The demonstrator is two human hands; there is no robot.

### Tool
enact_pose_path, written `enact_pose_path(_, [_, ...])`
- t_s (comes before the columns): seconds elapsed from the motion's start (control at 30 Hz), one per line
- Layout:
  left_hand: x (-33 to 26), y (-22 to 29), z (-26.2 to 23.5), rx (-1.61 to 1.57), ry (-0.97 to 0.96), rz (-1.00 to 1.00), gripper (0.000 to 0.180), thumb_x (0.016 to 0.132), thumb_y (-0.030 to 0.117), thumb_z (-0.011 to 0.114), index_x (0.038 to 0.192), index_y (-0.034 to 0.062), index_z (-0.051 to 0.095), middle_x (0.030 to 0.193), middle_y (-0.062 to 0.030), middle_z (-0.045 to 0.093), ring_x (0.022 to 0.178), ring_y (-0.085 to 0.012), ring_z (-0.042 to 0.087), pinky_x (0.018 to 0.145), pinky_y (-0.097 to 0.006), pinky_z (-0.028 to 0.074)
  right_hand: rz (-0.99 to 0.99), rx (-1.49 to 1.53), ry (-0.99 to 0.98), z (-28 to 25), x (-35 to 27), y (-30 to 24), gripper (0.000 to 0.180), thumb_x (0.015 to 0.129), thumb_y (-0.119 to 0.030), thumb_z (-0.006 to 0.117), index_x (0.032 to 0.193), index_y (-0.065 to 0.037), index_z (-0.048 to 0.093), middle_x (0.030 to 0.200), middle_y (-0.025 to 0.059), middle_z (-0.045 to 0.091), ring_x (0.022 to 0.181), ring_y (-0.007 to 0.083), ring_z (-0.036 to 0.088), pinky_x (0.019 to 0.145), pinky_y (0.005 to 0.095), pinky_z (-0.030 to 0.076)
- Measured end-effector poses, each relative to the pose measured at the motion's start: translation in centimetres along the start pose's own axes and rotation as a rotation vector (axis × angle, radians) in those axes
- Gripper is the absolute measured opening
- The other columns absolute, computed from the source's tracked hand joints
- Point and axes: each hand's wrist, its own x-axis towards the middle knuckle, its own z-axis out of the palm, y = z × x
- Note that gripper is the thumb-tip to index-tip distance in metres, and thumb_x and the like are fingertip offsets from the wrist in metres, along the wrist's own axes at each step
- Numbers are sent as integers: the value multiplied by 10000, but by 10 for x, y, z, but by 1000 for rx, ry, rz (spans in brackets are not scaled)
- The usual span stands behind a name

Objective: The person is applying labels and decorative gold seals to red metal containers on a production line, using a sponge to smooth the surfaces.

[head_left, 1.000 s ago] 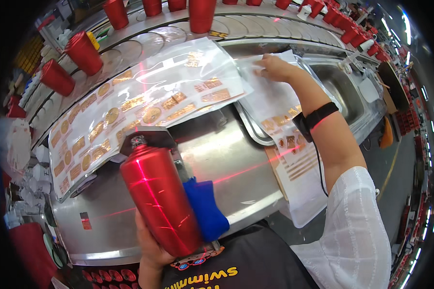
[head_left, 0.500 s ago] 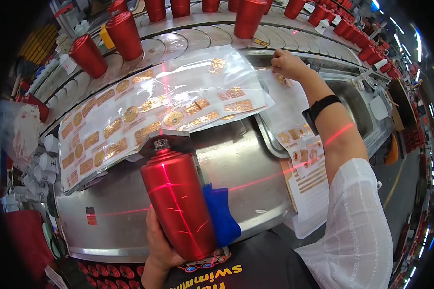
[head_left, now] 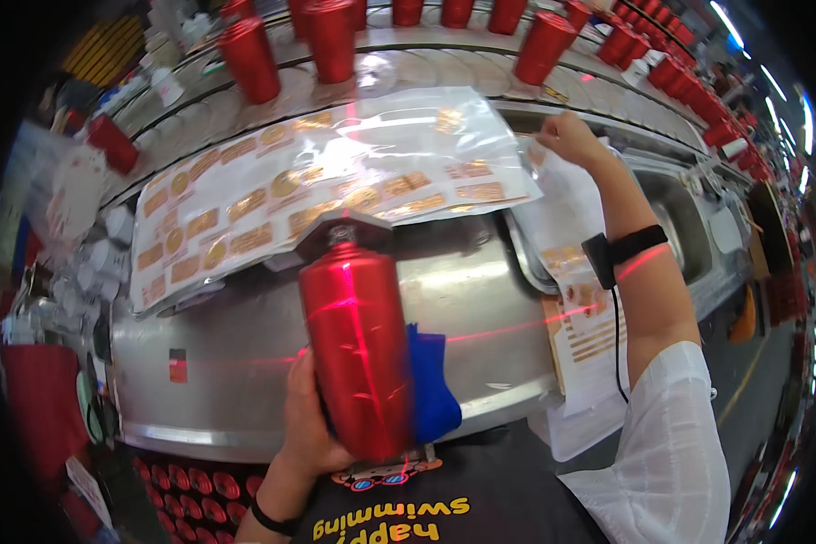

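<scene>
A glossy red bottle [head_left: 358,354] with a bare, narrow neck leans slightly in front of me. My left hand [head_left: 310,412] wraps round its lower left side, with part of the fingers hidden behind it. A blue cloth [head_left: 435,385] lies against the bottle's right side. Behind the neck is a dark angled rest [head_left: 372,234]. Farther right, my right hand [head_left: 568,139] is closed with curled fingers, over the far end of a sticker sheet [head_left: 562,204]. Whatever those fingers hold is too small to make out.
Large clear-covered sheets of gold stickers [head_left: 236,208] spread across the far side of the metal table [head_left: 218,390]. Beyond them, red bottles [head_left: 249,59] stand on a curved conveyor [head_left: 408,77]. A steel sink [head_left: 689,227] is at right, and white caps [head_left: 109,263] pile up at left.
The red bottles on the conveyor have travelled to the right. My right hand has come slightly nearer and stays closed. My left hand still holds the bottle, and the whole view has shifted a little.
</scene>
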Motion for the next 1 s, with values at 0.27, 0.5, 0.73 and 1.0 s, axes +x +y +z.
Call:
enact_pose_path(0.27, [8,9,-7,38,-6,75,1166,642,392,871,1483,-66,204,1407,-270,431,1270,-428,462,1097,-527,314,-105,-210,308,14,-56,1,102,836,-130,653,890,-46,630,1078,165,570,964,388,574,797,493,493])
enact_pose_path(0.5, [-1,11,-8,104,7,99,1150,658,434,839,1487,-59,213,1434,-258,409,1299,-437,424,1122,-600,203,-368,151,406,-73,-150,-149,112,856,-51,656,855,-11,551,1066,120,558,968,311,559,846,359,444])
enact_pose_path(0.73, [4,23,-21,117,-64,138,1164,698,413,832,1513,-48,141,1501,-263,326,1369,-406,368,1149,-522,209,-588,456,285,-116,-193,-250,103,849,-44,662,855,-6,567,1047,132,578,905,243,579,790,309,439])
enact_pose_path(1.0, [37,24,-16,-632,10,-201,1036,856,451,706,1507,-84,103,1462,-323,339,1371,-399,361,1139,-432,271,-547,684,139,-38,-160,-276,127,851,-65,678,901,15,592,1042,137,574,905,282,590,772,350,490])
